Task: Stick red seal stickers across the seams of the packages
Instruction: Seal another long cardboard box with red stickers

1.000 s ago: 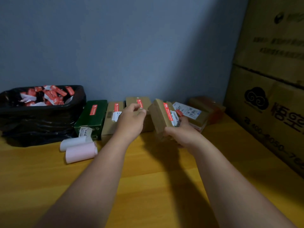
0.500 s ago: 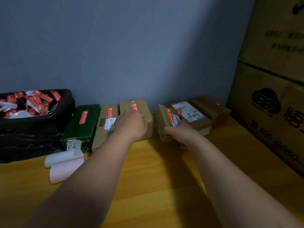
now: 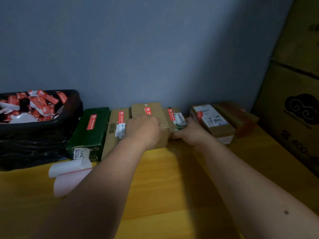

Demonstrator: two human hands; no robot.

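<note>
Yellow wooden table [image 3: 172, 187] meets blue-grey wall [image 3: 155, 49].

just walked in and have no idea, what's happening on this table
A person is working along a row of small packages lined up against the wall on a wooden table. The left hand rests on a brown box in the middle of the row, and the right hand holds the narrow box beside it. Most boxes, including the green box, already carry a red seal sticker. A black bag on the left holds peeled sticker scraps.
</note>
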